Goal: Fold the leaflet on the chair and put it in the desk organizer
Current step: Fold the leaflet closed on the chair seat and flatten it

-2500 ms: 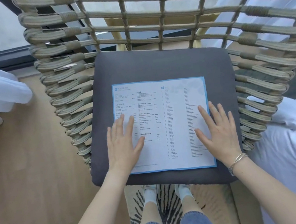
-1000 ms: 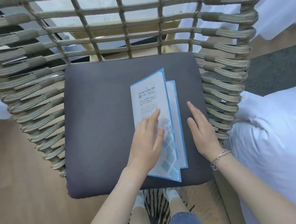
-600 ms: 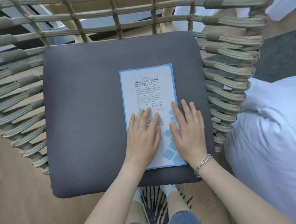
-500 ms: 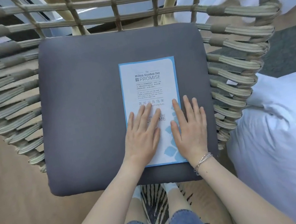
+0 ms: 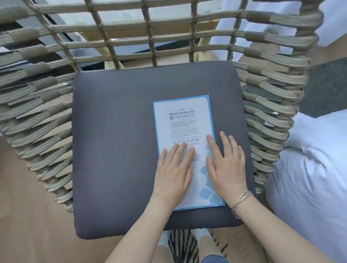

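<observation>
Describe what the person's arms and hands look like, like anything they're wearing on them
Both forearms are bare, with no sleeves in view. The left hand wears nothing: no ring, watch or glove shows. The right hand is also ungloved, and its wrist carries thin silver bracelets, a few slim strands lying together. No rings are visible on either hand.

Left hand (image 5: 173,173), right hand (image 5: 225,164): flat, palms down.

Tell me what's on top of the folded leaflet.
Both hands lie flat on the leaflet: left hand, right hand partly on the cushion. They cover its lower print.
</observation>
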The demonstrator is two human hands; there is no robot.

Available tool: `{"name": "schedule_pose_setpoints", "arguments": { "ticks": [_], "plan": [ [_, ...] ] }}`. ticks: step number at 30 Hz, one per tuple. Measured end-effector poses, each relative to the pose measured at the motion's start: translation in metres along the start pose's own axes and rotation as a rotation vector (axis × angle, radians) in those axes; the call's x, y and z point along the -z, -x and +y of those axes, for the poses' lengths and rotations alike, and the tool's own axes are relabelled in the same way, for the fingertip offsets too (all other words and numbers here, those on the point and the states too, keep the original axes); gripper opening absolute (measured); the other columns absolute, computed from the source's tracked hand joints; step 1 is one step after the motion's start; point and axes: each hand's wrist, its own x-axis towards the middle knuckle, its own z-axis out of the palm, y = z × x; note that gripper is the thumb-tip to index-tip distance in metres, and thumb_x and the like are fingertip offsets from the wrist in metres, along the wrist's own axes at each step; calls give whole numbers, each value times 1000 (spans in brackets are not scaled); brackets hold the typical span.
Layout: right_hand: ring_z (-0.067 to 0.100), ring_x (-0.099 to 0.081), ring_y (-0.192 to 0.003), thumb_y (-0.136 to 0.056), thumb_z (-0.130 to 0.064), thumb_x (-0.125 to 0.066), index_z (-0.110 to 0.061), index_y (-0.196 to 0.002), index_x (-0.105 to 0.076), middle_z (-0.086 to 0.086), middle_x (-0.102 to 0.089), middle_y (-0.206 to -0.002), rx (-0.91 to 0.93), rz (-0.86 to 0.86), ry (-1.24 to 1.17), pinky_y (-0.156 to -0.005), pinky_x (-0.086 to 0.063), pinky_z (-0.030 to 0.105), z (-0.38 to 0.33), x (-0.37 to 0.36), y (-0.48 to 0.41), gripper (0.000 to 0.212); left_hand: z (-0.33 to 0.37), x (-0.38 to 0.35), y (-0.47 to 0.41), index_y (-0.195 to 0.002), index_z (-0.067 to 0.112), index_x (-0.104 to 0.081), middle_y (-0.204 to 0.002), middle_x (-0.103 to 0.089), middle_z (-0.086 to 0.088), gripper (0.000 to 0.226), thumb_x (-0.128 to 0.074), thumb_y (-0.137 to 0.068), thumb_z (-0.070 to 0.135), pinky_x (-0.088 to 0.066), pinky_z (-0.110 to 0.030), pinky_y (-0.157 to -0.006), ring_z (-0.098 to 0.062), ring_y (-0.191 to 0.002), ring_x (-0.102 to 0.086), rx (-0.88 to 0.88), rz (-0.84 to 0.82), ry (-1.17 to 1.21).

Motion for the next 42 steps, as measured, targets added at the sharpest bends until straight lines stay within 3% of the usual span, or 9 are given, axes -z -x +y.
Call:
{"name": "schedule_pose_setpoints", "arguments": {
  "ticks": [4,9,16,26,36,42],
  "plan": [
    [37,-29,-148,-97,-22,-47,-18,-154,-34,18,-33,-160,39,68,-57,-116,-25,58,-25,24,-33,59,-8,30,-21,-148,11,-41,-155,-41,-6,53,-32,-98,25,-24,-57,-116,-32,-144,-35,44,79,-18],
    [31,-21,-152,-101,-23,-44,-14,-156,-29,6,-30,-163,194,54,-40,-121,-18,54,-48,20,-80,57,-31,37,-64,-151,7,-34,-159,-31,-9,55,-26,-100,27,-15,-54,-119,-31,-148,-26,98,112,-34],
    [27,-21,-152,-103,-24,-39,-15,-155,-30,3,-30,-163,293,56,56,-123,-13,49,-46,-22,-111,54,-54,-1,-96,-152,9,-30,-160,-29,-8,54,-24,-103,29,-19,-52,-119,-27,-148,-24,50,130,-68],
    [25,-23,-152,-100,-32,-30,-14,-156,-29,5,-30,-163,262,51,28,-124,-17,45,-37,-30,-115,58,-70,-13,-96,-153,5,-28,-161,-24,-10,60,-25,-102,35,-16,-45,-121,-23,-149,-21,67,120,-53],
    [25,-20,-153,-101,-37,-28,-11,-157,-22,7,-25,-165,195,90,77,-123,-3,35,3,-35,-114,62,-105,-17,-87,-154,4,-24,-162,-23,-11,60,-28,-101,33,-13,-39,-122,-21,-150,-20,34,139,-115],
    [25,-17,-153,-100,-40,-20,-12,-158,-18,6,-20,-166,201,19,48,-123,-8,39,-2,-12,-111,64,-92,7,-84,-153,2,-21,-162,-20,-14,62,-22,-101,35,-10,-39,-122,-26,-150,-20,44,94,-122]
  ]
}}
